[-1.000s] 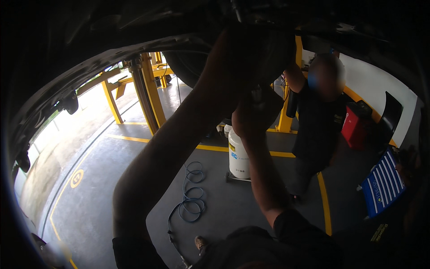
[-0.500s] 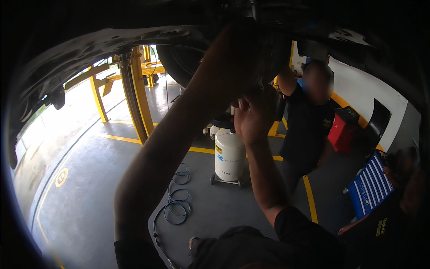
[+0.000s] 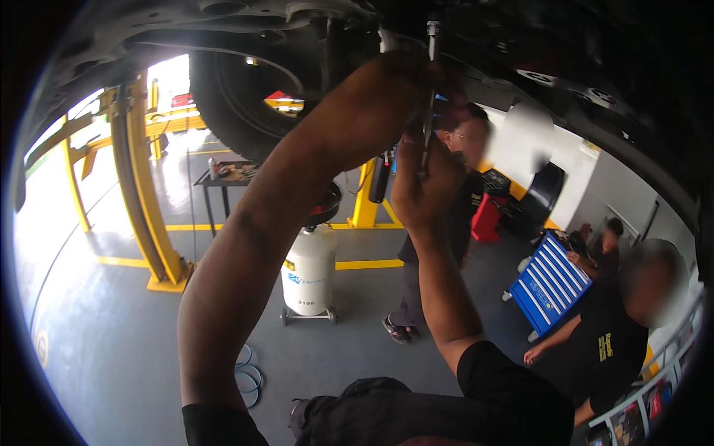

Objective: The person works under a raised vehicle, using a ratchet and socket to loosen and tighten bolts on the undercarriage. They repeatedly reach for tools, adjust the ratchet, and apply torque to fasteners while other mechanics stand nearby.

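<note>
Above my head, a slim, shiny metal tool like a socket wrench with an extension [image 3: 433, 46] points upward beneath the raised car's underside [image 3: 260, 18]. My left hand [image 3: 413, 85] is closed round its upper part, the fingers dark and partly smeared. Lower down, my right hand [image 3: 428, 182] grips the tool's bottom end, thumb upward along it. The socket end shows above both hands, close to the dark underside; I cannot tell whether it touches a bolt.
A tyre [image 3: 230, 111] hangs at upper left. Below stand a white wheeled oil drainer [image 3: 309, 271], a yellow lift post [image 3: 145, 201] and a small black table [image 3: 227, 175]. One person [image 3: 476, 186] is beyond my right hand, another [image 3: 606, 357] at right near a blue tool cabinet [image 3: 547, 286].
My view has turned to the right, so the drainer and lift post sit further left. The metal tool shows more clearly between my hands, which stay raised under the car.
</note>
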Motion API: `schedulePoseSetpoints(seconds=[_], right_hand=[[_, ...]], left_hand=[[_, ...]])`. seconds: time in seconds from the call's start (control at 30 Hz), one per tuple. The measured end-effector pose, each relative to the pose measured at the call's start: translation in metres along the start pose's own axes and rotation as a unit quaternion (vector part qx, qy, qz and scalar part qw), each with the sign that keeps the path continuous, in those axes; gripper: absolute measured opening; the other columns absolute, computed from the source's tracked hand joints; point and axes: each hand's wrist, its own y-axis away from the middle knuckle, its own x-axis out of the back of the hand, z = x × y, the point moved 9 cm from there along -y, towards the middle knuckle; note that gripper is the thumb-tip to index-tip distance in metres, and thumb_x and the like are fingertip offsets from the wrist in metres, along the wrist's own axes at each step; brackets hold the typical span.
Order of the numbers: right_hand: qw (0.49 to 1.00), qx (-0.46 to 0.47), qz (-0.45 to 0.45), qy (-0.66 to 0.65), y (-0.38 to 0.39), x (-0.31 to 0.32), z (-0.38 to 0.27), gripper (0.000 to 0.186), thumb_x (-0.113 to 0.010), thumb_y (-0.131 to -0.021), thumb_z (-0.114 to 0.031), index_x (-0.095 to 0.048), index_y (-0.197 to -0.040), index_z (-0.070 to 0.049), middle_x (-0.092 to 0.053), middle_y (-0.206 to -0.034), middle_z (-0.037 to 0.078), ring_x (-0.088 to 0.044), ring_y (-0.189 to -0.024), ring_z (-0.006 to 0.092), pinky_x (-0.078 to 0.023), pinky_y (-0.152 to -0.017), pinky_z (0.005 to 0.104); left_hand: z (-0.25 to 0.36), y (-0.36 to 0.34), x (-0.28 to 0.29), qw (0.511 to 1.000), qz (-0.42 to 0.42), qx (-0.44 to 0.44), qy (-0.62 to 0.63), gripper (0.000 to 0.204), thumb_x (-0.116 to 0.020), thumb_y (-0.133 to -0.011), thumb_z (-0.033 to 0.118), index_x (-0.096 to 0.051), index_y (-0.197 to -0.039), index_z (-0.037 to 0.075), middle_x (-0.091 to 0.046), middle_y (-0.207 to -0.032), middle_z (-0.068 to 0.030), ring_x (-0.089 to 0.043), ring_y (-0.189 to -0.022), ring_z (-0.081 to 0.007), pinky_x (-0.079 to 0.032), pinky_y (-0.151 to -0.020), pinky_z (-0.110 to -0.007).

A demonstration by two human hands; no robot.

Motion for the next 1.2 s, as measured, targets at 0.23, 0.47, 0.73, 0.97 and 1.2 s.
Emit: schedulePoseSetpoints(seconds=[0.23,0.47,0.73,0.97,1.2], right_hand=[[0.975,0.087,0.046,0.198,-0.02,-0.003,-0.012,0.018,-0.065,-0.09,-0.021,-0.063,-0.078,-0.007,-0.055,-0.055,0.007,-0.057,-0.048,0.0262,-0.042,-0.048,0.0369],[0.973,0.045,0.057,0.218,-0.036,-0.013,-0.005,0.021,-0.061,-0.095,-0.02,-0.064,-0.08,-0.005,-0.054,-0.059,0.005,-0.053,-0.049,0.0199,-0.038,-0.048,0.0335],[0.979,0.001,0.198,0.038,-0.038,-0.017,0.026,0.04,-0.044,-0.104,-0.03,-0.054,-0.076,-0.004,-0.047,-0.059,0.002,-0.048,-0.052,0.0171,-0.037,-0.054,0.0303],[0.913,0.109,0.335,0.207,-0.029,-0.007,0.006,0.035,-0.039,-0.102,-0.03,-0.055,-0.09,-0.002,-0.059,-0.078,0.007,-0.056,-0.062,0.02,-0.041,-0.055,0.0316],[0.917,-0.03,0.39,-0.078,-0.025,-0.007,0.031,0.033,-0.044,-0.102,-0.031,-0.05,-0.11,0.001,-0.053,-0.1,0.008,-0.055,-0.081,0.0145,-0.043,-0.068,0.0254]], left_hand=[[-0.003,-0.025,0.01,0.991,-0.042,-0.008,0.126,0.034,-0.052,-0.106,0.029,-0.062,-0.121,0.001,-0.066,-0.097,-0.0069,-0.067,-0.09,-0.0162,-0.052,-0.079,-0.03],[-0.014,-0.056,0.02,0.981,-0.068,0.019,0.182,0.028,-0.057,-0.104,0.03,-0.064,-0.109,0.003,-0.066,-0.088,-0.0025,-0.066,-0.083,-0.0123,-0.051,-0.077,-0.028],[-0.021,-0.075,0.014,0.968,-0.156,0.003,0.199,0.033,-0.055,-0.105,0.029,-0.062,-0.107,-0.003,-0.069,-0.09,-0.009,-0.067,-0.083,-0.0147,-0.056,-0.074,-0.027],[-0.03,-0.076,0.012,0.963,-0.141,0.011,0.229,0.029,-0.054,-0.105,0.027,-0.063,-0.114,0.001,-0.07,-0.093,-0.0062,-0.067,-0.083,-0.013,-0.054,-0.074,-0.025],[-0.041,-0.066,0.009,0.962,-0.22,0.016,0.163,0.027,-0.058,-0.101,0.012,-0.06,-0.125,0.0,-0.07,-0.106,-0.0061,-0.068,-0.097,-0.0125,-0.053,-0.078,-0.024]])
